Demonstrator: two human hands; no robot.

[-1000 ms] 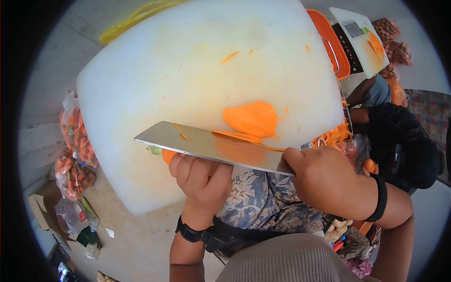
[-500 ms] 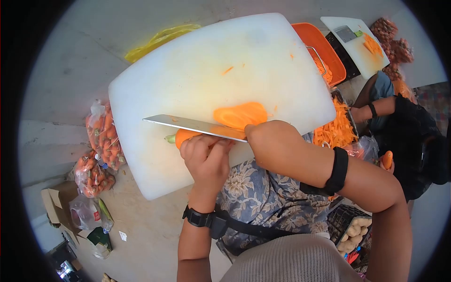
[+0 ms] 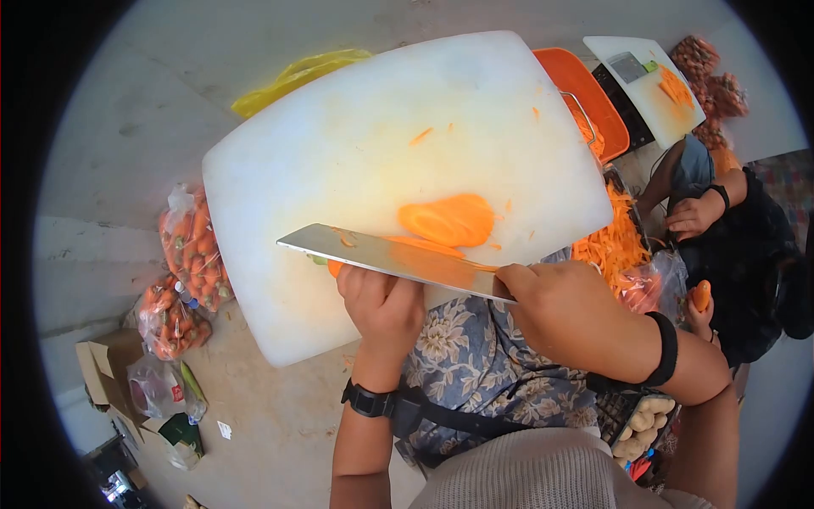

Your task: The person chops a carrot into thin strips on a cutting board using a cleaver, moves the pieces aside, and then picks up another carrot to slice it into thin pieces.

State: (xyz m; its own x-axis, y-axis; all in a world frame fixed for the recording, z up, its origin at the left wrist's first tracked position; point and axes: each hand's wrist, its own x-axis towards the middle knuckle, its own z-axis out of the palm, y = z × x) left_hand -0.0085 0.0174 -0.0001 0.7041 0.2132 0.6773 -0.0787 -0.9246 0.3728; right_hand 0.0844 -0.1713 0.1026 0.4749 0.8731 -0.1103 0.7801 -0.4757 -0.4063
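My right hand [image 3: 570, 316] grips a wide-bladed kitchen knife [image 3: 392, 257], whose blade slants across the near edge of a white cutting board [image 3: 339, 144]. Bits of orange stick to the blade. Fingers of my left hand [image 3: 386, 307] are closed on a carrot [image 3: 334, 266] lying on the board; its green stem end peeks out beyond the blade, and the rest is mostly hidden by the knife and my fingers. Just past the blade lie flat, overlapping carrot slices [image 3: 448, 219]. Thin carrot shreds [image 3: 421, 136] are scattered on the board.
Bags of carrots [image 3: 195, 246] stand at left beside a cardboard box [image 3: 110, 369]. An orange tub [image 3: 585, 97] and a heap of carrot strips [image 3: 612, 229] are at right. Nearby, another person's hand [image 3: 697, 214] shows; their other holds a carrot [image 3: 702, 294]. A potato crate [image 3: 644, 424] sits below.
My right hand and the knife have moved right and toward me, and the blade now hides more of the carrot. The other person's hand has come up into clearer view.
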